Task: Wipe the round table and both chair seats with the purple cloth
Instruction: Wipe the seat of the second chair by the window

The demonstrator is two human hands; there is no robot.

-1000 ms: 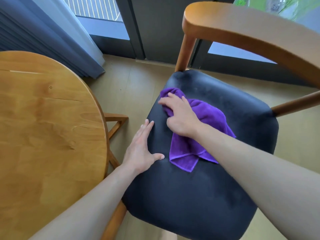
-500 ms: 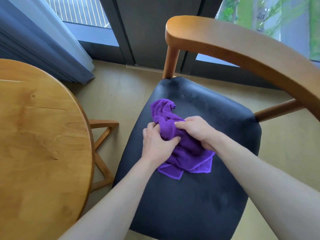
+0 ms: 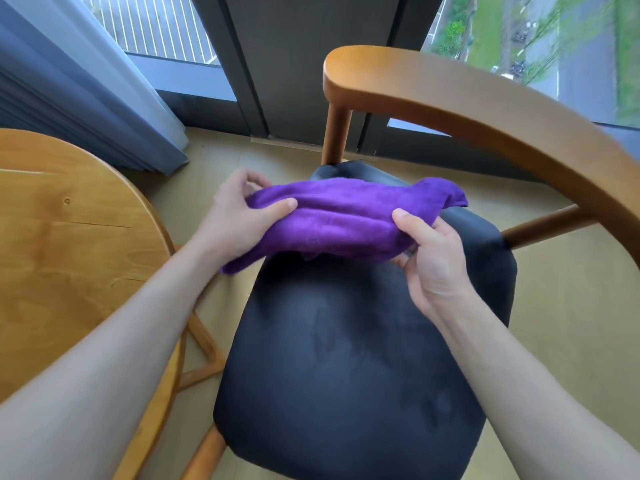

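Soft purple microfibre cloth (image 3: pixel 343 220) bunched above the black padded chair seat (image 3: pixel 363 358), left hand (image 3: pixel 239 216) and right hand (image 3: pixel 429 251) each pinching an end; light, floppy, probably non-slip, best gripped by its ends.

You face tall window (image 3: pixel 156 32) with dark frame post (image 3: pixel 287 64); daylight comes through. Grey-blue curtain (image 3: pixel 79 109) hangs at your left, reaching pale beige floor (image 3: pixel 571 306). Through right pane: blurred greenery (image 3: pixel 588 39), paved ground far below.
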